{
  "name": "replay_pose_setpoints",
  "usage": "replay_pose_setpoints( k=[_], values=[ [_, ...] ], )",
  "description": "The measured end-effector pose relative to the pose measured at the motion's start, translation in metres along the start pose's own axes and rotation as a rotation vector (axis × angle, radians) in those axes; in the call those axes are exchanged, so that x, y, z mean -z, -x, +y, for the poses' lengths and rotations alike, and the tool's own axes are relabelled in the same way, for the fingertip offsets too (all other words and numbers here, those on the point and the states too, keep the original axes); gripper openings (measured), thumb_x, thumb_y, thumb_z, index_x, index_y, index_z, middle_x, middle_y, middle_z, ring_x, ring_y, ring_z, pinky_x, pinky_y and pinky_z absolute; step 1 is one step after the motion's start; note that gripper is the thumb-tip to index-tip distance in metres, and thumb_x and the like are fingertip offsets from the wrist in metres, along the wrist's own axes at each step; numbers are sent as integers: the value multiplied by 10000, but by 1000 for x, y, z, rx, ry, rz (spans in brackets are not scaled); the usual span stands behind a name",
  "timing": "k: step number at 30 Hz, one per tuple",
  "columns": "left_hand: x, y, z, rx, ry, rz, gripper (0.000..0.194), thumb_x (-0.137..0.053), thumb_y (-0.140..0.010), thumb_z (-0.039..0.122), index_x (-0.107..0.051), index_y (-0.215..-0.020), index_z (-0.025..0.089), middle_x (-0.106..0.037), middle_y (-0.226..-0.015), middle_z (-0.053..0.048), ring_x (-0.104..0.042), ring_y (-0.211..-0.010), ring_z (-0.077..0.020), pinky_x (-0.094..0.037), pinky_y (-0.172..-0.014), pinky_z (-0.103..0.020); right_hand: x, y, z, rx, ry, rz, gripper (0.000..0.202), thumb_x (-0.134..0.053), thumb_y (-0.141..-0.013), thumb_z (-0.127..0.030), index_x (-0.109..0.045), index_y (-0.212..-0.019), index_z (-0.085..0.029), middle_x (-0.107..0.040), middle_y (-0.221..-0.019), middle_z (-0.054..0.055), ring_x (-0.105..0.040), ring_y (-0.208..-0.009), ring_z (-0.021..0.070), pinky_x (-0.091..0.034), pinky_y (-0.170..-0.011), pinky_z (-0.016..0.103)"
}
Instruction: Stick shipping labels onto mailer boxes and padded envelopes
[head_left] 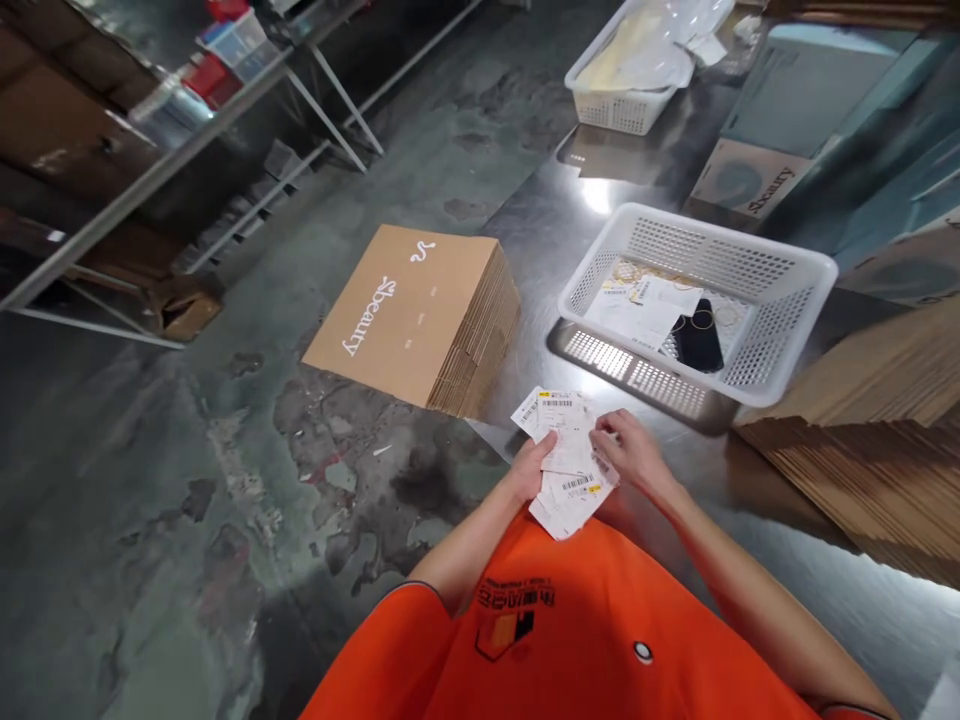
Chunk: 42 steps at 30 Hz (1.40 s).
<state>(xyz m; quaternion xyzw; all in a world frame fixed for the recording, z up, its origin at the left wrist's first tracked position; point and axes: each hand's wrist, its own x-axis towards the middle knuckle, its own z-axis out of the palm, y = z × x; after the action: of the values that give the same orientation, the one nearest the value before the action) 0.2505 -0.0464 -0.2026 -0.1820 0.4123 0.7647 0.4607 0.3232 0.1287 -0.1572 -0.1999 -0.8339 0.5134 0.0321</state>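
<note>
A metal table (551, 220) reflects a bright spot of light. At its left edge sits a stack of brown cardboard (409, 310), printed "Sbeauty" in white. Near the stack stands a white plastic basket (786, 335) with perforated walls, holding a black phone (701, 345) and some rubber bands (628, 270). Farther back, another basket (616, 110) is heaped with clear plastic bags (664, 45). More folded cardboard (862, 490) is piled on the right, below pale blue boxes (802, 95). Across the stained grey floor (150, 520), a metal-framed bench (142, 190) carries red bins (210, 80), and a small carton (184, 305) lies beneath.
</note>
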Motion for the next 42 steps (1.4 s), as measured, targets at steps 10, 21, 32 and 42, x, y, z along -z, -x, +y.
replay_pose_setpoints(
  k=[10,21,32,42],
  values=[
    [22,4,13,261,-104,-247,347,-797,-704,115,-700,-1036,98,-770,-971,-147,-718,-1021,-327,-479,-1037,-460,-10,-27,5,-82,-771,-260,701,-758,-719,-547,-549,-1321,-256,-584,-1346,109,-604,-1126,261,-512,-912,399],
    [9,-6,9,152,-191,-138,341,-797,-697,151,-714,-1025,107,-768,-1026,-150,-728,-966,-311,-524,-986,-464,11,-47,-7,-265,-466,-141,626,-500,-777,-796,-656,-831,-192,-670,-760,59,-581,-617,164,-471,-521,273],
    [7,-4,13,57,-471,0,375,-858,-660,287,-756,-981,121,-764,-1055,-144,-696,-1013,-343,-507,-990,-500,18,-42,-4,-153,-235,-68,370,-607,-796,-551,-587,-656,-209,-570,-553,-6,-528,-538,145,-421,-546,282],
    [7,-6,16,-83,-508,-44,571,-885,-601,393,-732,-1084,129,-719,-1204,-145,-660,-1116,-334,-455,-1062,-512,18,-39,-8,-43,-550,9,520,-772,-703,-502,-589,-1117,-247,-606,-750,-21,-569,-683,169,-475,-640,306]
  ],
)
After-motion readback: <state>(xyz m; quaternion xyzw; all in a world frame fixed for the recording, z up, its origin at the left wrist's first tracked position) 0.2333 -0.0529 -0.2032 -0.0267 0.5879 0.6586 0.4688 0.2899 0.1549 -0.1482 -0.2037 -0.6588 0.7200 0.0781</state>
